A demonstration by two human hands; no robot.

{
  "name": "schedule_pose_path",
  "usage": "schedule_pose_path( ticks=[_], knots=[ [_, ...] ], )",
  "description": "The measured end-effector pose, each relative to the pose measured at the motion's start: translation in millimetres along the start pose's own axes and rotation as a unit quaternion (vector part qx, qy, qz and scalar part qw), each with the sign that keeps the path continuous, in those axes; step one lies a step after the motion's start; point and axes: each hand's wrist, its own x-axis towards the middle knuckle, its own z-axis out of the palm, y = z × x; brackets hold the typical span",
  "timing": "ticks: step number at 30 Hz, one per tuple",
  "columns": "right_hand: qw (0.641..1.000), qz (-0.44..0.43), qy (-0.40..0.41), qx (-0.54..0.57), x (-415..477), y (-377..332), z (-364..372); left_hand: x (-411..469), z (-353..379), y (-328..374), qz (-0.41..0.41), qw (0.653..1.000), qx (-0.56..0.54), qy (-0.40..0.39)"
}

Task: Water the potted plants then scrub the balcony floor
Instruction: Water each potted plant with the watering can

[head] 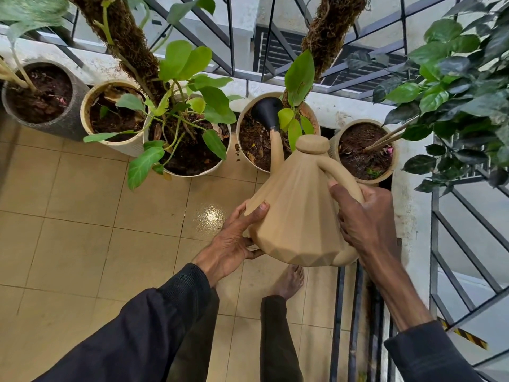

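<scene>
A person is holding a tan watering can (300,216) tilted above the tiled floor (82,230), its black rose (267,111) over a cream pot (240,128), the right hand (366,219) gripping the mostly hidden handle, the left hand (237,244) clasping the base, fingers partly concealed; water flow indiscernible.

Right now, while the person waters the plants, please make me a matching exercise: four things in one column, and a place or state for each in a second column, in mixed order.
Column one:
1. left hand
2. right hand
3. black spout head
4. grey pot

Column two:
A. farthest left of the pots
B. grips the handle of the watering can
C. over the soil of the second pot from the right
D. holds the can's faceted side low down

Pairs: 1-D, 2-B, 3-C, 4-A.
</scene>
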Motion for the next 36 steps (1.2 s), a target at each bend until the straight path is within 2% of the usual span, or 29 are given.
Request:
schedule_pose_path(
  ticks=[22, 29, 36],
  knots=[
    [0.997, -0.043, 0.061, 0.027, -30.5, 36.6, 36.5, 19.6, -23.8, 16.3, 0.037, 0.998, 0.04, 0.015],
    [0.996, -0.036, 0.07, 0.029, -41.3, 36.0, 44.8, 24.0, -29.3, 25.9, 0.033, 0.998, 0.061, -0.002],
    [0.99, -0.053, 0.123, 0.045, -56.1, 34.7, 54.6, 14.6, -32.2, 39.9, 0.028, 0.995, 0.093, -0.028]
  ],
)
